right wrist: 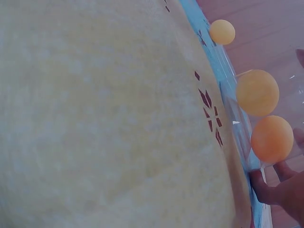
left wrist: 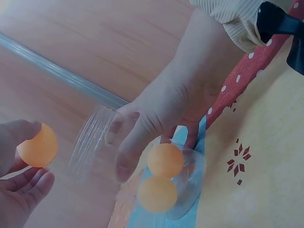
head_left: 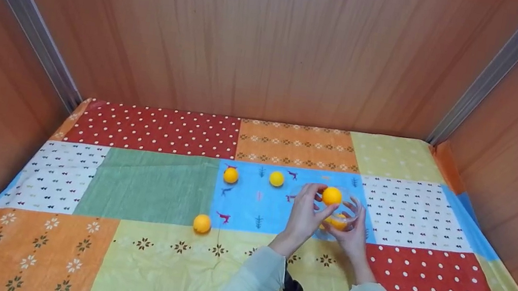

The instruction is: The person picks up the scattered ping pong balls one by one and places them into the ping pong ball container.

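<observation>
My left hand (head_left: 304, 213) pinches an orange ping-pong ball (head_left: 332, 196) between thumb and fingertips. In the left wrist view that ball (left wrist: 40, 146) is just outside the mouth of a clear plastic jar (left wrist: 88, 145). My right hand (head_left: 354, 236) grips the jar around its side, with thumb and fingers (left wrist: 129, 159) spread along the wall. Two orange balls lie inside the jar, an upper one (left wrist: 165, 160) and a lower one (left wrist: 157, 194). The right wrist view shows both through the clear wall, one ball (right wrist: 272, 138) close to the right fingers (right wrist: 267, 190).
Three more orange balls lie on the patchwork tablecloth (head_left: 154, 191) to the left: one (head_left: 231, 175) and another (head_left: 276, 179) on the blue patch, a third (head_left: 201, 223) near its lower left corner. Wood-grain panels (head_left: 274, 45) enclose the table's back and sides.
</observation>
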`<state>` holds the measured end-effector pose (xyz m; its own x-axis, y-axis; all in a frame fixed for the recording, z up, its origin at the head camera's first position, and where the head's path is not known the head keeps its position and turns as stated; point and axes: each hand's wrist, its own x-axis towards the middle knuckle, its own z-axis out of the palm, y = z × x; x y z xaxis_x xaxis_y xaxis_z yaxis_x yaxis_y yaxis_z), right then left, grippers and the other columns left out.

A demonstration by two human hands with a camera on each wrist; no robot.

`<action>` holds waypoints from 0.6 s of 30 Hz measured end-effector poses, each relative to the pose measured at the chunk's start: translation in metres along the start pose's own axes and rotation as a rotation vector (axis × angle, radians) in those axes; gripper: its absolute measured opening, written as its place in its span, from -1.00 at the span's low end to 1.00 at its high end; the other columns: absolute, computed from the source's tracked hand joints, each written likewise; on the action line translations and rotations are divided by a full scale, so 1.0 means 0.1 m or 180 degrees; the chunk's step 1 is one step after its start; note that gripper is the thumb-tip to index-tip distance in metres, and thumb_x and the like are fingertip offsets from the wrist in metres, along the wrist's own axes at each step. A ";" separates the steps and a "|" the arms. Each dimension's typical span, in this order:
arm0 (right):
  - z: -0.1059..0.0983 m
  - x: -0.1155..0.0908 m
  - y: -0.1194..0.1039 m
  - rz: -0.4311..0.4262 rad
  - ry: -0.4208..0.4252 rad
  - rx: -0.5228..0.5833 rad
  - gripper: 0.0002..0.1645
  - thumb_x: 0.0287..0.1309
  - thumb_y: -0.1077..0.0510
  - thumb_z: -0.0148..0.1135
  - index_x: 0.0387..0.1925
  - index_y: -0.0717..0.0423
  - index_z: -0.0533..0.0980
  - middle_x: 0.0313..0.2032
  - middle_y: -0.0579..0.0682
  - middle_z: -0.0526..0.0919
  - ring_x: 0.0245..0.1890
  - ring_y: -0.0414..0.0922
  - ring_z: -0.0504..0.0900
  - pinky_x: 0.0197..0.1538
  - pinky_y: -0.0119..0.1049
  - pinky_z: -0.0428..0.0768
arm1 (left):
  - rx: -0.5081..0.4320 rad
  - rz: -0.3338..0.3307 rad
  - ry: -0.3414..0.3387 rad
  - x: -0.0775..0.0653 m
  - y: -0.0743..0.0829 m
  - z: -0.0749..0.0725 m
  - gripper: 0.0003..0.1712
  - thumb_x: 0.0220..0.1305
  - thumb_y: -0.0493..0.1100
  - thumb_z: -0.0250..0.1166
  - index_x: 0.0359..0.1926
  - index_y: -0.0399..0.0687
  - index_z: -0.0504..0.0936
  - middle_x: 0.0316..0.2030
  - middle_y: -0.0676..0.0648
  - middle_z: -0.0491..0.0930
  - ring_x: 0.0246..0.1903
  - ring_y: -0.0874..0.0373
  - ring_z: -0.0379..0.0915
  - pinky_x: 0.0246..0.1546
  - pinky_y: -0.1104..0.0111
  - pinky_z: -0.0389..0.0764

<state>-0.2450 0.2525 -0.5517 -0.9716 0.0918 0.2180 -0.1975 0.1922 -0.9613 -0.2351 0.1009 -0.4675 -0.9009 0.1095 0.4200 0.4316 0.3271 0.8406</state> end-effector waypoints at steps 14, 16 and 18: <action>0.00 -0.02 -0.08 0.0033 0.0005 -0.0111 0.00 -0.14 0.32 0.34 0.27 0.04 -0.03 0.21 0.09 0.12 0.19 0.00 0.12 0.10 -0.36 0.29 | 0.0385 0.0114 -0.0041 0.09 0.06 0.10 -0.52 0.08 -0.10 0.27 0.01 -0.19 0.41 -0.15 -0.11 0.43 -0.24 0.12 0.41 -0.26 0.54 0.45; 0.01 -0.04 -0.15 -0.0002 0.0001 -0.0092 -0.01 -0.14 0.35 0.33 0.27 0.08 -0.02 0.20 0.12 0.13 0.21 0.00 0.10 0.08 -0.44 0.27 | 0.0448 0.0183 -0.0014 0.08 0.05 0.08 -0.53 0.09 -0.09 0.26 0.00 -0.19 0.42 -0.16 -0.13 0.44 -0.23 0.11 0.41 -0.24 0.53 0.44; 0.02 -0.07 -0.22 0.0006 -0.0024 -0.0038 -0.02 -0.14 0.37 0.32 0.27 0.10 -0.03 0.20 0.14 0.13 0.22 0.03 0.08 0.12 -0.37 0.25 | 0.0473 0.0186 -0.0009 0.06 0.05 0.06 -0.54 0.10 -0.09 0.26 0.00 -0.18 0.42 -0.15 -0.12 0.45 -0.21 0.10 0.41 -0.20 0.53 0.43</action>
<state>-0.2346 0.2455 -0.5320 -0.9730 0.0848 0.2149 -0.1942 0.2037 -0.9596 -0.2387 0.1089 -0.4633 -0.8746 0.1351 0.4656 0.4722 0.4552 0.7548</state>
